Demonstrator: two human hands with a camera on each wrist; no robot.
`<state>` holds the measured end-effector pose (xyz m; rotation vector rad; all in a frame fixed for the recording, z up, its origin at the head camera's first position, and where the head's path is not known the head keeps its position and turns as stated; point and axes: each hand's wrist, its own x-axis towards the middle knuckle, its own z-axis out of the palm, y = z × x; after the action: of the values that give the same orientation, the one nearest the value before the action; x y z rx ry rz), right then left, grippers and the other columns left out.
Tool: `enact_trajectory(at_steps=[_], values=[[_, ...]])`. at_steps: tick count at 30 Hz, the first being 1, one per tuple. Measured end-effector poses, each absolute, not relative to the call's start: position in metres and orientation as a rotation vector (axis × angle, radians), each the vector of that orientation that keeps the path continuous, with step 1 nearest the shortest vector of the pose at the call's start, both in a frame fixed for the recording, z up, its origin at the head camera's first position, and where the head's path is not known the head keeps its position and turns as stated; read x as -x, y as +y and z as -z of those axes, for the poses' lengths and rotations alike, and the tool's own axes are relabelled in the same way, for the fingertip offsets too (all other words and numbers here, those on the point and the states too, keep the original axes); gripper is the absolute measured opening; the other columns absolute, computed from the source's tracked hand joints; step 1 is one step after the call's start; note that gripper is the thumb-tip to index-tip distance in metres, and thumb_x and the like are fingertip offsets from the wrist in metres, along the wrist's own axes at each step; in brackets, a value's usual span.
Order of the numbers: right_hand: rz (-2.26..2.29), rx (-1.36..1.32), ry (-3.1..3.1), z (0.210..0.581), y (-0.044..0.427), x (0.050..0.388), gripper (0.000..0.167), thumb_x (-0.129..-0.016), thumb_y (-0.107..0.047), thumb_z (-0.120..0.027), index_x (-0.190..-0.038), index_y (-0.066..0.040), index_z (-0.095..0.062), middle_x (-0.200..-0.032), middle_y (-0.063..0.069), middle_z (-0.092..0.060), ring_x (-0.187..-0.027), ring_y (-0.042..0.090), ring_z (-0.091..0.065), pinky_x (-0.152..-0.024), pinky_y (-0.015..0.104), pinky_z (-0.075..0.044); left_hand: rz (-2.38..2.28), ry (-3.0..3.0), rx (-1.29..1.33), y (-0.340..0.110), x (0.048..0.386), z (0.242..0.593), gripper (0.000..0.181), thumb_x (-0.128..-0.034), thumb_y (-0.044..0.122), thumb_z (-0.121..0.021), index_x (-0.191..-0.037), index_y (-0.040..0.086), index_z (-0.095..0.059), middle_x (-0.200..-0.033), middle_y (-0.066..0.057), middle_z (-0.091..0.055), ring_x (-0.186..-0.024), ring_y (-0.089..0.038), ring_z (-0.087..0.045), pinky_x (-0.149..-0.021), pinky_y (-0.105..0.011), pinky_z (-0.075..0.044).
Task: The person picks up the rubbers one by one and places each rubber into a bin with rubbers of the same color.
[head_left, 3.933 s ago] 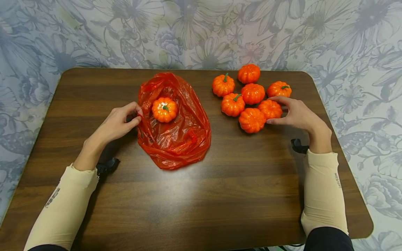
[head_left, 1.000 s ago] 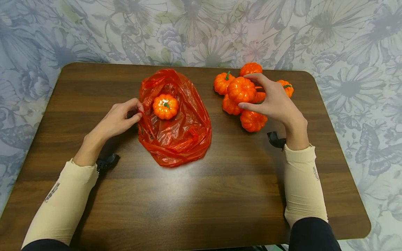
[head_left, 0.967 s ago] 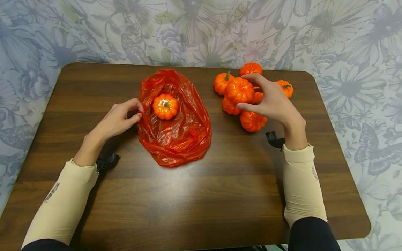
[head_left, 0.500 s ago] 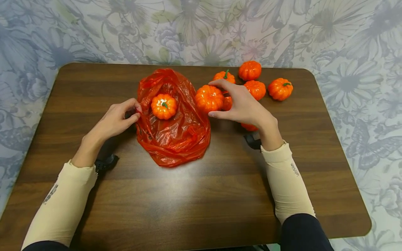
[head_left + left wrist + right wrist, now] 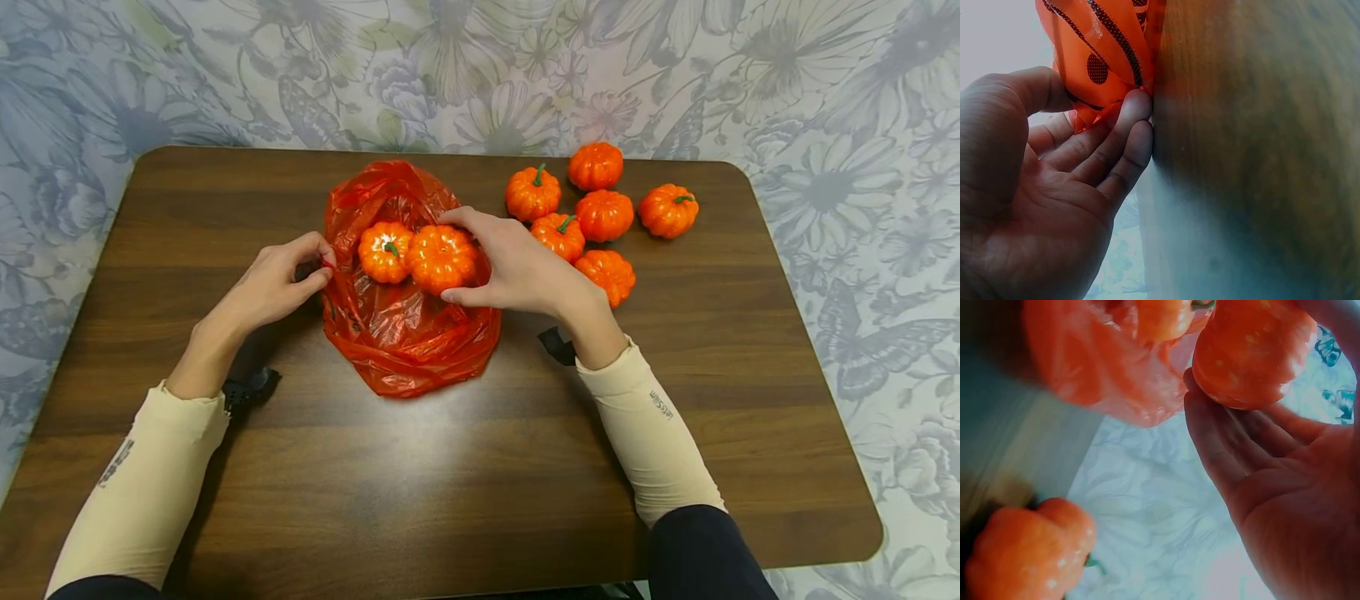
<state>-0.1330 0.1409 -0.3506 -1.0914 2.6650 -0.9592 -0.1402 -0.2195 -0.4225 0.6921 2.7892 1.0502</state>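
Observation:
A red plastic bag lies spread on the table, with a small orange pumpkin on it, green stem up. My left hand pinches the bag's left edge; the left wrist view shows the printed plastic between thumb and fingers. Over the bag, my right hand grips a second pumpkin between thumb and fingers, right beside the first one. In the right wrist view this held pumpkin sits at the fingertips, and the bag is behind it.
Several more orange pumpkins stand in a group at the table's back right, among them a stemmed one, a middle one and a front one. The brown wooden table meets a floral wall at its back edge.
My right hand has picked a pumpkin from the group at the right and carried it left, over the bag beside the first pumpkin. My left hand keeps its pinch on the bag's edge.

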Motion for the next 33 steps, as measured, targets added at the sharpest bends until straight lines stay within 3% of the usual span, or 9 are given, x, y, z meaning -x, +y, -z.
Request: enact_trajectory(at_steps=[13, 33], values=[[0.927, 1.227, 2.602, 0.338, 0.09, 0.127, 0.072, -0.085, -0.041, -0.086, -0.141, -0.012, -0.051, -0.131, -0.002, -0.064, -0.12, 0.011, -0.061, -0.109, 0.03, -0.046, -1.063, 2.799, -0.698, -0.219, 0.139, 0.428, 0.007, -0.0993, 0.005, -0.065, -0.103, 0.009, -0.062, -0.092, -0.004, -0.067, -0.083, -0.012, -0.058, -0.076, -0.017, -0.043], [0.699, 1.303, 2.683, 0.369, 0.061, 0.124, 0.075, -0.079, -0.045, -0.09, -0.137, -0.011, -0.058, -0.135, 0.0, -0.061, -0.13, 0.021, -0.047, -0.114, 0.035, -0.038, -1.072, 2.79, -0.694, -0.219, 0.137, 0.425, 0.007, -0.0996, 0.005, -0.065, -0.104, 0.01, -0.063, -0.098, -0.004, -0.071, -0.088, -0.007, -0.059, -0.079, -0.02, -0.043]])
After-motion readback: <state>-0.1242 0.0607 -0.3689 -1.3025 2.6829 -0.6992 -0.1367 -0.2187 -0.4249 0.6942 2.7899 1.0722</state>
